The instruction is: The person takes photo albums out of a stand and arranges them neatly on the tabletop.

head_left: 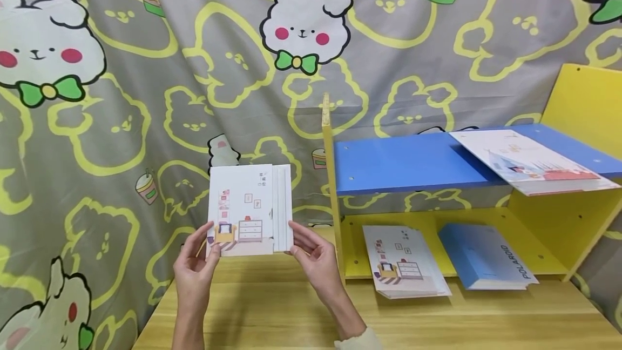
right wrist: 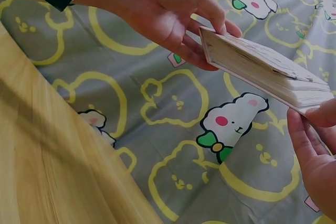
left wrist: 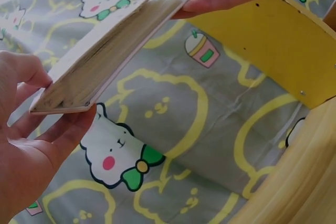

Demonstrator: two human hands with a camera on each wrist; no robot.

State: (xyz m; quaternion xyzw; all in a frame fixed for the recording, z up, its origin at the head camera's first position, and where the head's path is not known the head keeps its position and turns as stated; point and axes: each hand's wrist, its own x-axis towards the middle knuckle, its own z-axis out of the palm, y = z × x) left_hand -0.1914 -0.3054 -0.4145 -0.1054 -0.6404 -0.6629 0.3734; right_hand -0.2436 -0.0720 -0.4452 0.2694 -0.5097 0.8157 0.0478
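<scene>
held book (head_left: 243, 199), unshelved: left hand (head_left: 195, 261) and right hand (head_left: 315, 261) pinched opposite edges, fingers nearly closed. right of fingers, lower white book (head_left: 405, 263), blue book (head_left: 486, 257), upper book (head_left: 529, 161) lay shelved.

A pale wood-grain table (head_left: 437, 323) carries a yellow-sided shelf unit (head_left: 588, 96) on its right. Across the unit, a blue shelf (head_left: 398, 161) bears a white illustrated book (head_left: 529, 161) at right, jutting past its near edge. Below, a yellow board (head_left: 353, 255) holds a room-scene book (head_left: 408, 261) at left and a blue "POLAROID" volume (head_left: 486, 258) at right, both overhanging nearward.
</scene>
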